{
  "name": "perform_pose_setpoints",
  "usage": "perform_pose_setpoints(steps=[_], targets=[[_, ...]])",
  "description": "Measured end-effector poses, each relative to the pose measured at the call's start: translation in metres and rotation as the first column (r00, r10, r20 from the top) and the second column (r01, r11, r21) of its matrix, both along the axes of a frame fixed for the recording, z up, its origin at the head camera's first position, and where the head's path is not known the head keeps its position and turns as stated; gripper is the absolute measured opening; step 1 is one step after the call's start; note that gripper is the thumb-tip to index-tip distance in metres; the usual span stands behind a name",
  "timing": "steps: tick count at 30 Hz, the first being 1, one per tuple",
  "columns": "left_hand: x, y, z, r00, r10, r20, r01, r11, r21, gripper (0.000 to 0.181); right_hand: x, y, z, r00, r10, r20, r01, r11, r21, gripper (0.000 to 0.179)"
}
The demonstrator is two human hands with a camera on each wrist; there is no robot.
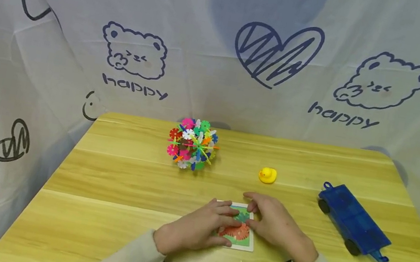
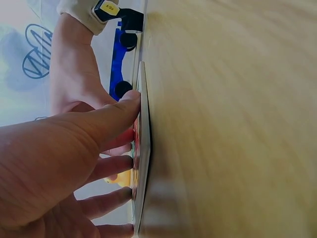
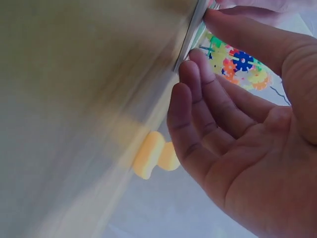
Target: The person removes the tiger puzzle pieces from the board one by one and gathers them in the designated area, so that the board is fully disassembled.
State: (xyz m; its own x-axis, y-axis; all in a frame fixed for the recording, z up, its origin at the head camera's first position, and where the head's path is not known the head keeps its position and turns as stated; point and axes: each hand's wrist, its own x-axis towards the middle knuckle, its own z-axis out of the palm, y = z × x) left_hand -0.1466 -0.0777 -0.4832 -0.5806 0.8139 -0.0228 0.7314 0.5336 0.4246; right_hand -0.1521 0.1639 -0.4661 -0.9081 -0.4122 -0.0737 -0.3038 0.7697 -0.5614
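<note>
A thin square picture board (image 1: pixel 236 240), white-bordered with a green and red picture, lies flat on the wooden table. My left hand (image 1: pixel 200 224) rests on its left part, fingers spread and fingertips touching the surface; the left wrist view shows the thumb (image 2: pixel 130 96) near the board's edge. At its upper right is my right hand (image 1: pixel 275 223), with thumb and fingertips touching the board's edge area and the fingers slightly bent. The hands cover part of the picture. In the right wrist view only a corner of the board (image 3: pixel 187 42) shows.
Behind the board stand a ball of colourful interlocking discs (image 1: pixel 192 144) and a small yellow rubber duck (image 1: pixel 267 175). A blue toy trailer (image 1: pixel 353 220) with black wheels sits at the right. A printed white curtain (image 1: pixel 202 78) hangs behind the table (image 1: pixel 94 223).
</note>
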Motion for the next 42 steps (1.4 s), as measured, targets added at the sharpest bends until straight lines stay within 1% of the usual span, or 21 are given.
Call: perform_pose_setpoints(steps=[5,7,12,19,24,29,32,39,42], targets=[[-0.0009,-0.0008,0.0007,1.000,-0.019,-0.003,0.019,0.999,0.028,0.050,0.0026,-0.0036,0.0027,1.000,-0.010,-0.005,0.010,1.000,0.018,0.064],[-0.0012,-0.0008,0.0007,1.000,-0.021,-0.009,0.021,0.999,0.028,0.050,0.0032,-0.0038,0.0026,1.000,-0.016,-0.010,0.017,1.000,0.022,0.065],[-0.0006,-0.0007,0.0017,1.000,-0.013,0.005,0.013,1.000,0.013,0.052,0.0034,-0.0037,0.0018,1.000,-0.017,-0.011,0.017,1.000,0.019,0.065],[0.0002,-0.0005,0.0029,1.000,-0.004,0.030,0.004,1.000,0.008,0.052,0.0028,-0.0013,0.0031,0.999,0.031,-0.019,-0.030,0.999,0.023,0.063],[-0.0006,-0.0004,0.0027,1.000,-0.017,0.024,0.016,1.000,0.024,0.051,0.0026,0.0000,0.0019,0.996,0.090,-0.007,-0.090,0.996,0.020,0.056],[-0.0011,-0.0003,0.0030,1.000,-0.021,0.019,0.021,0.999,0.028,0.050,0.0017,0.0013,-0.0009,0.992,0.124,0.005,-0.124,0.992,-0.011,0.055],[-0.0009,-0.0004,0.0033,1.000,-0.020,0.014,0.020,1.000,0.024,0.051,0.0024,0.0006,-0.0012,0.993,0.118,-0.003,-0.118,0.993,-0.010,0.057],[-0.0003,-0.0005,0.0037,1.000,-0.018,0.013,0.017,1.000,0.022,0.051,0.0094,-0.0040,0.0032,0.997,0.058,-0.044,-0.057,0.998,0.032,0.063],[-0.0005,-0.0003,0.0031,1.000,-0.018,0.006,0.017,1.000,0.020,0.051,0.0102,-0.0047,0.0040,0.996,0.059,-0.059,-0.056,0.997,0.046,0.062]])
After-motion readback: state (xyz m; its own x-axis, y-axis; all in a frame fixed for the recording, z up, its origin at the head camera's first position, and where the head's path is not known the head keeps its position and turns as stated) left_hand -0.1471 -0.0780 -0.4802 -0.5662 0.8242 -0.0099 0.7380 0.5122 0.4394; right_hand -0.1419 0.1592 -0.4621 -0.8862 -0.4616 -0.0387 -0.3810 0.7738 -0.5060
